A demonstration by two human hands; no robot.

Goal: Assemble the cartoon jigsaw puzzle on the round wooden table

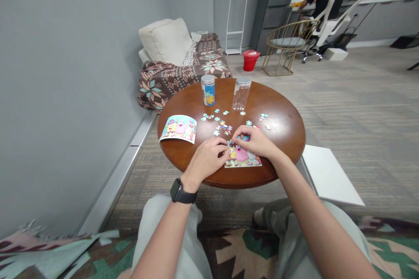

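Note:
A partly assembled cartoon jigsaw puzzle (244,158) lies near the front edge of the round wooden table (281,115). My left hand (209,157), a black watch on its wrist, has its fingers bent against the puzzle's left edge. My right hand (255,139) reaches over the upper part, thumb and index finger pinched at the upper left corner on a puzzle piece (231,143), mostly hidden by the fingertips. Loose puzzle pieces (223,125) are scattered just beyond both hands. To the left rests a curled reference picture (180,128) with the same cartoon figures.
At the table's back stand a labelled jar (208,91) and a clear lidded jar (241,96). A white box-like surface (330,174) is low on the right. Beyond are a covered sofa (183,69), a red bin (250,60), a wire chair (288,43) and a person (327,0).

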